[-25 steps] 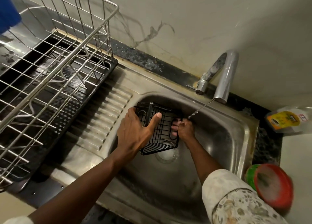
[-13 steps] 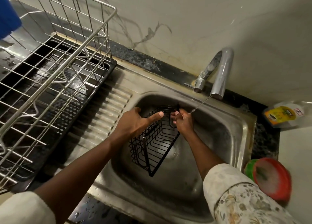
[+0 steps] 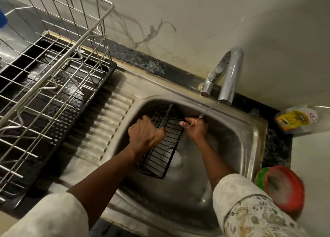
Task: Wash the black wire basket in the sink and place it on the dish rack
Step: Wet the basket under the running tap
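The black wire basket (image 3: pixel 166 151) sits tilted in the sink (image 3: pixel 232 147). The left hand (image 3: pixel 145 134) has its fingers curled over one rim; the right hand (image 3: pixel 195 128) grips the far corner under the tap (image 3: pixel 230 75) and its thin stream. This looks like rinsing. Next it needs lifting left onto the dish rack (image 3: pixel 53 58). The writing on the yellow packet (image 3: pixel 292 118) is unreadable.

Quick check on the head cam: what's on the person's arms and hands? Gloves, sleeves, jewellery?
No gloves: the left hand and right hand are bare, and no ring, watch or bracelet shows. Both forearms are bare up to pale cream sleeves. The left sleeve looks plain, though it is blurred. The right sleeve carries a muted leaf-and-flower print with a thin dark seam line near its cuff.
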A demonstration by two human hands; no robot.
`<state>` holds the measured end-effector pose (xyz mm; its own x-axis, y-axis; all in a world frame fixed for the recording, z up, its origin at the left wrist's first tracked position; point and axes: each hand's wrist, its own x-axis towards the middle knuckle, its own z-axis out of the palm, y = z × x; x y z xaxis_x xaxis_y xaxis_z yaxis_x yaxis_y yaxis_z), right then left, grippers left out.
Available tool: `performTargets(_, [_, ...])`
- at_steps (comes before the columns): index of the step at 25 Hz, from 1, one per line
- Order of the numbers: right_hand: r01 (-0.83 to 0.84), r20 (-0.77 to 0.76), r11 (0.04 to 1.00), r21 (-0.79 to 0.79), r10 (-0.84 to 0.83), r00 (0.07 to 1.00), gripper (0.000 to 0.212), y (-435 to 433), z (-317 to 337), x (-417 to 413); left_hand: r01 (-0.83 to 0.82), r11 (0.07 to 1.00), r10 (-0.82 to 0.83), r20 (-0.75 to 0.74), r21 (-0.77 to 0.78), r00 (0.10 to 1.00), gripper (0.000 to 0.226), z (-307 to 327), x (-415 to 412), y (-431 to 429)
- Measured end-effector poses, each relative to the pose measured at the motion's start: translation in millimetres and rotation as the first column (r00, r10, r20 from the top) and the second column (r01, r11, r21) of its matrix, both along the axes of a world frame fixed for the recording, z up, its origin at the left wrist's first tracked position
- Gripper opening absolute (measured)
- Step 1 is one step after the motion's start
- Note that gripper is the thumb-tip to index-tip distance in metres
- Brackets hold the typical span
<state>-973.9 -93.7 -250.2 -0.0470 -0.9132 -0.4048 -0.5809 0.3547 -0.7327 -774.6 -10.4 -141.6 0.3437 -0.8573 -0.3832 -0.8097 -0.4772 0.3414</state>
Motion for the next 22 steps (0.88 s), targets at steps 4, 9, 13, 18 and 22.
performTargets(4, [0.071, 0.146, 0.976, 0.206, -0.103, 0.984, 0.028, 17.9, -13.6, -10.6, -0.014, 1.000, 0.013, -0.032, -0.017, 0.999, 0.067, -11.8, -0.3, 0.5])
performTargets(9, [0.202, 0.076, 0.964, 0.172, -0.218, 0.973, 0.024, -1.7, -2.7, 5.7, -0.058, 0.996, 0.055, -0.055, -0.064, 0.997, 0.073, -15.8, -12.8, 2.5])
performTargets(13, [0.236, -0.002, 0.965, 0.111, -0.237, 0.971, 0.025, 27.9, -7.0, 10.1, -0.084, 0.994, 0.077, -0.096, -0.067, 0.992, 0.068, -16.0, -23.0, 5.4])
performTargets(18, [0.189, 0.135, 0.975, 0.119, -0.205, 0.970, 0.021, 82.7, -1.2, 17.7, -0.089, 0.991, 0.070, -0.179, -0.102, 0.981, 0.058, -16.7, -35.5, 12.2])
performTargets(22, [0.012, -0.100, 0.994, 0.106, -0.002, 0.995, 0.014, 40.6, -1.1, 2.2, -0.055, 0.993, 0.036, -0.174, -0.106, 0.984, 0.049, -21.3, -23.3, 11.2])
